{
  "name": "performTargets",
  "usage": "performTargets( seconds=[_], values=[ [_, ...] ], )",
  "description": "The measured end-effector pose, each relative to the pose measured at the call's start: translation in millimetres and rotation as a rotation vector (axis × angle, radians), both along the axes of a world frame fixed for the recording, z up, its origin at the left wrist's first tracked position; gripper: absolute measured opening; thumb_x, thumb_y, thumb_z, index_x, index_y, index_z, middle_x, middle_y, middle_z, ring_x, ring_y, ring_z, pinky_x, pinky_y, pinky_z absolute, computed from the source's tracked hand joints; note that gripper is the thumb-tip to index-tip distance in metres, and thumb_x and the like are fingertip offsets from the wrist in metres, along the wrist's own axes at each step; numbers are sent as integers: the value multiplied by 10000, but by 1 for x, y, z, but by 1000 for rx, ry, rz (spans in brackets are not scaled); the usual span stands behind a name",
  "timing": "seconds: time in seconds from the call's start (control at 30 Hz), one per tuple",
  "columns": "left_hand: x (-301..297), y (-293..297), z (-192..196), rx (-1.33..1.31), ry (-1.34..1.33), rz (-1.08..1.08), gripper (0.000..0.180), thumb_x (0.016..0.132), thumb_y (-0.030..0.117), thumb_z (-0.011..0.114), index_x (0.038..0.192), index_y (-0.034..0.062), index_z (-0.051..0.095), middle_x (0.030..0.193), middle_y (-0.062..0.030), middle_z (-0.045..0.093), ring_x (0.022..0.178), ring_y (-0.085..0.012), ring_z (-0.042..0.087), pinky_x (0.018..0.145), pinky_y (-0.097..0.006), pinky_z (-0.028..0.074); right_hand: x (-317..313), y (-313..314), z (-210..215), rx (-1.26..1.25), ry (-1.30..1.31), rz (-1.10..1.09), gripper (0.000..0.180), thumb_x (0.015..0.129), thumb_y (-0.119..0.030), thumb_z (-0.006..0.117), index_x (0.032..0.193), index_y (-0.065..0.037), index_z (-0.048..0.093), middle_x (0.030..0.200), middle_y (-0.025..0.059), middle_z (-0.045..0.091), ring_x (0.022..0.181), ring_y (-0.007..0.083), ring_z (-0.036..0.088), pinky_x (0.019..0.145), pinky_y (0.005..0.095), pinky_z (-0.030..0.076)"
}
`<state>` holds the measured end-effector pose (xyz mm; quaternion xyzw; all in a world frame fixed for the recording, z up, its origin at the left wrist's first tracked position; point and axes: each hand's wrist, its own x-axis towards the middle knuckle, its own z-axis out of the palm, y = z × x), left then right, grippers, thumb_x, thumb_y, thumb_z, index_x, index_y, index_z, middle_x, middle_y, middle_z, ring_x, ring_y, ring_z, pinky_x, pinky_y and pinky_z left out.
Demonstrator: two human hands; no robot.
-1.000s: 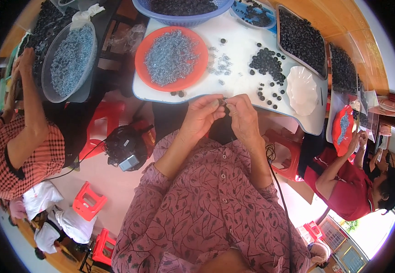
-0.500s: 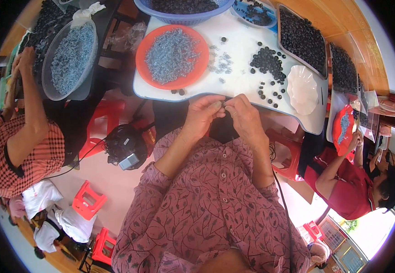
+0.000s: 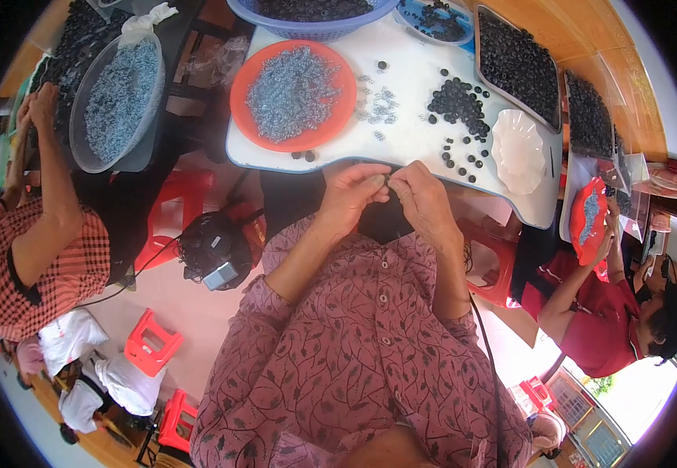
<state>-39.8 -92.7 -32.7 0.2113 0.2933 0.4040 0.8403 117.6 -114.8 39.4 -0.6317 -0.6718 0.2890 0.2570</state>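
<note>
My left hand [image 3: 350, 196] and my right hand [image 3: 423, 196] meet fingertip to fingertip just off the near edge of the white table [image 3: 338, 153]. Both are closed in a pinch on a small dark part [image 3: 388, 180], mostly covered by the fingers. Beyond my left hand stands an orange-red plate [image 3: 348, 117] heaped with small clear bluish pieces [image 3: 292, 95]. A few more clear pieces [image 3: 381, 105] lie loose beside it. Past my right hand is a loose cluster of small round black parts [image 3: 459, 108], and right of that a white scalloped dish [image 3: 519, 152].
At the far edge stand a blue-purple basket [image 3: 315, 30], a blue dish [image 3: 436, 23] and a tray [image 3: 558, 125], all with black parts. Left, a person in a checked shirt [image 3: 50, 249] sits by a clear tub [image 3: 81, 148]; another person in red [image 3: 596, 327] works at right.
My fingertips have shifted slightly and closed further over the small dark part, so less of it shows. At right, the other person's hand has moved a little along the red plate.
</note>
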Motion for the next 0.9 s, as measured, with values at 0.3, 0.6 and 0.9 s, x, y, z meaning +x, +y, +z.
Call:
performTargets(
  seconds=[0.3,0.6,0.9],
  values=[
    [0,5,-3,-102,-131,-49,222,924,77,600,1130,-6,619,976,-68,650,808,-132,635,738,-282,549,4,12,-5,173,-11,-175,65,853,-51,637,895,-8,614,816,140,602,674,286,601,617,357,476],
    [-3,1,-3,-113,-105,-58,220,923,78,606,1127,-3,624,976,-67,653,801,-133,642,734,-282,552,31,65,-36,349,-452,-471,116,859,-128,627,965,-103,665,951,99,579,776,313,626,660,402,500],
    [-3,1,-6,-114,-112,-49,222,922,89,616,1128,6,627,976,-53,655,807,-122,641,734,-279,553,33,78,-40,318,-523,-412,59,834,-112,636,878,-79,655,926,117,548,759,313,612,627,433,485]
  ],
)
